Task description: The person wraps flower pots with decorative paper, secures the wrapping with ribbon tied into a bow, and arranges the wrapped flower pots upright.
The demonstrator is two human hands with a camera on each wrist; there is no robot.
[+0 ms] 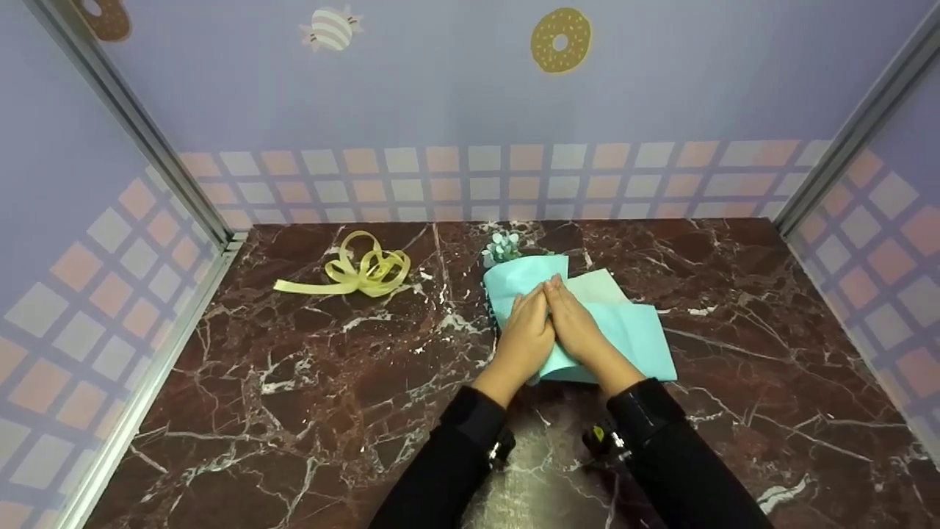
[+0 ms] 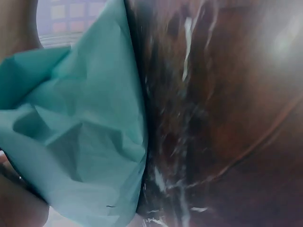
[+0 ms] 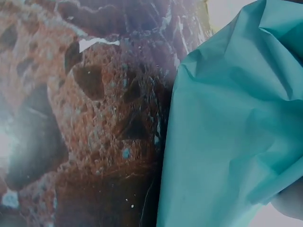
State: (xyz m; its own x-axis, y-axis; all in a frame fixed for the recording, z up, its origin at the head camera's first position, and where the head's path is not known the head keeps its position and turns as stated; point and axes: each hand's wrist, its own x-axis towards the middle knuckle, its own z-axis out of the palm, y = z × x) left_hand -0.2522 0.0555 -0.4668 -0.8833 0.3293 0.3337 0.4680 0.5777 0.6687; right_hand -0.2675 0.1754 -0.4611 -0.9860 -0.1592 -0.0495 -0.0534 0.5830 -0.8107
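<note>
Turquoise wrapping paper lies folded on the marble table, with a pale green sheet showing beneath it. Small light-blue flowers poke out of its far left corner; their stems are hidden. My left hand grips the paper from the left, and my right hand holds it from the right. The fingers meet at the tips over the paper, while the thumbs are covered in the head view. Both wrist views show the paper creased and gathered near the hands.
A yellow ribbon bow with a loose tail lies on the table to the left. The dark red marble tabletop is bounded by a patterned back wall and side panels. White specks lie left of the paper.
</note>
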